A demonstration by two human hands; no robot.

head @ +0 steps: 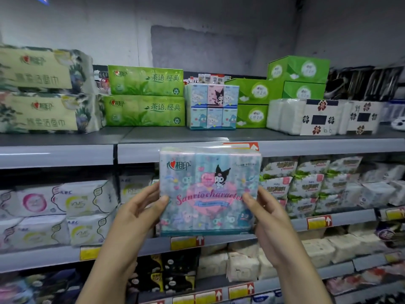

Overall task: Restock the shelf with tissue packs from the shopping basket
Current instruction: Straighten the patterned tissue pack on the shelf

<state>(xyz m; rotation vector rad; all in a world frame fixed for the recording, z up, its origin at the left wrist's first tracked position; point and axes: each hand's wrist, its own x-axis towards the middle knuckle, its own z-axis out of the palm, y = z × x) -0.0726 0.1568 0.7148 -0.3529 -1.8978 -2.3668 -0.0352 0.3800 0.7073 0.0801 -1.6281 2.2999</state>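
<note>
Holding up one tissue pack (209, 191), marked "Sanrio character", 心相印.
Gripping its sides with left hand (140, 207) and right hand (265, 218), thumbs pressed on the front, other fingers curled behind. Raised before the shelf (65, 137) edge, below one matching pack (211, 106) and two stacked green packs (145, 111) reading "茶语.经典".

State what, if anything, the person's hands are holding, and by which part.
A cartoon-printed tissue pack, held by its two sides: the left hand grips the left side, the right hand the right side, thumbs on its front face.
</note>
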